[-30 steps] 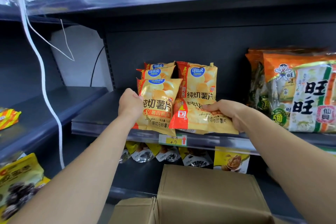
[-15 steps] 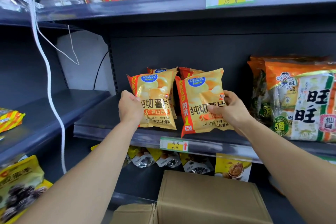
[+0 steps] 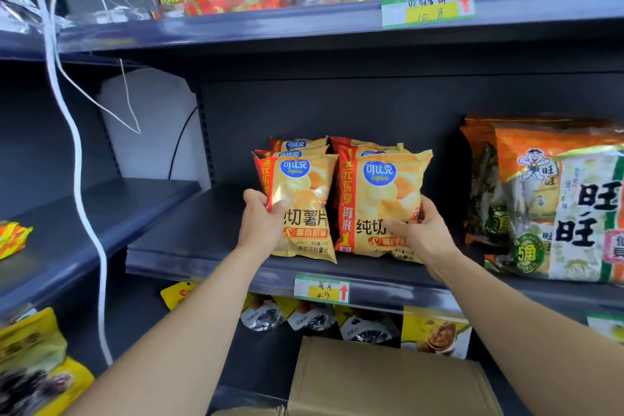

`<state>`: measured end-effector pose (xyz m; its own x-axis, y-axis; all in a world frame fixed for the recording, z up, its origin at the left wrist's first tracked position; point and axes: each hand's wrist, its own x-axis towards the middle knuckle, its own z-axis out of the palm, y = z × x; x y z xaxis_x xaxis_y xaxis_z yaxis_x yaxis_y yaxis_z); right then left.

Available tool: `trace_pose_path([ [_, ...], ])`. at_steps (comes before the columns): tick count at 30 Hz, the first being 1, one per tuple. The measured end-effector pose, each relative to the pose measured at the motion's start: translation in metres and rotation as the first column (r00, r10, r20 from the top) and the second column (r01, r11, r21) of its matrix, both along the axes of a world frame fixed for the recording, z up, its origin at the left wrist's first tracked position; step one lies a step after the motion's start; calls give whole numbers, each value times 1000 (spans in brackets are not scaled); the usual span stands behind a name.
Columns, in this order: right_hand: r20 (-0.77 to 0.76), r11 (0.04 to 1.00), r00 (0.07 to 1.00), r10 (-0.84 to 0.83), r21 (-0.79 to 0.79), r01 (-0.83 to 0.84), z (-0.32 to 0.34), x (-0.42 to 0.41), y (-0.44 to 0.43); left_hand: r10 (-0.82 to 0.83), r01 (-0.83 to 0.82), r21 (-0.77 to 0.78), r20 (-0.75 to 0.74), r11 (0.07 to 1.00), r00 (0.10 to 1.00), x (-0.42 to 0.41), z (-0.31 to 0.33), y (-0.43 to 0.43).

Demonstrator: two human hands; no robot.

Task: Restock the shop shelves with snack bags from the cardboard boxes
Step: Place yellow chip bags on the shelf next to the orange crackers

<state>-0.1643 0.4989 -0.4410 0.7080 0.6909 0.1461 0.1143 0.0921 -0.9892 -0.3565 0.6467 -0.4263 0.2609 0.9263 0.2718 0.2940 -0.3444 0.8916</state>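
Both hands are up at the middle shelf (image 3: 189,246)! The left hand (image 3: 260,223) grips the left chip bag (image 3: 300,206) by its left edge, fingers (image 3: 278,208) curled round it. The right hand (image 3: 422,233) holds the right chip bag (image 3: 381,199) at its lower right corner, pinched across the front.

Both bags stand upright, long axis vertical, side by side and touching. Their bottoms sit near the shelf's front lip, with more of the same stacked behind at twelve o'clock. So the push, I'd judge, runs straight toward twelve, each hand equally near its own bag.

Labels: a blue "copico" oval with 可比克, then 纯切薯片 below (the tag (image 3: 320,288) on the lip reads 薯片, 49). At three o'clock are the 旺旺 cracker bags (image 3: 567,206); at six is the cardboard box (image 3: 388,378).
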Motion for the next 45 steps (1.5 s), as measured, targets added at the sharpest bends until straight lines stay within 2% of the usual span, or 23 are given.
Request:
trace_pose_path([
  [3,37,1000,999,12,16,-12,-7,0,5,-117,119,-97,28,988,993,-2,-7,3],
  [6,53,1000,999,-8,6,8,-12,4,13,-125,129,-121,41,984,991,0,-11,11],
  [12,200,974,971,-135,-156,167,-15,4,25,-151,168,-140,125,976,981,5,-18,23],
  [15,293,947,938,-187,-199,251,-10,-10,17,-249,251,-234,41,939,968,-1,-20,35],
  [19,344,962,924,-165,-150,228,-29,-12,13,-418,378,-367,-32,850,908,-12,-22,57],
  [27,386,951,898,-212,-129,280,-21,2,34,-388,381,-291,35,878,921,6,-27,68],
  [30,377,935,890,-256,-138,327,-18,7,39,-380,371,-246,12,895,925,16,-27,67],
  [34,298,954,931,-210,-145,262,-25,9,38,-356,319,-217,-156,922,922,15,-21,78],
  [39,214,982,968,-130,-106,155,-31,12,43,-454,405,-315,-96,858,886,7,-20,89],
  [45,208,976,961,-181,-79,201,-29,18,40,-449,412,-292,-73,863,890,23,-19,83],
])
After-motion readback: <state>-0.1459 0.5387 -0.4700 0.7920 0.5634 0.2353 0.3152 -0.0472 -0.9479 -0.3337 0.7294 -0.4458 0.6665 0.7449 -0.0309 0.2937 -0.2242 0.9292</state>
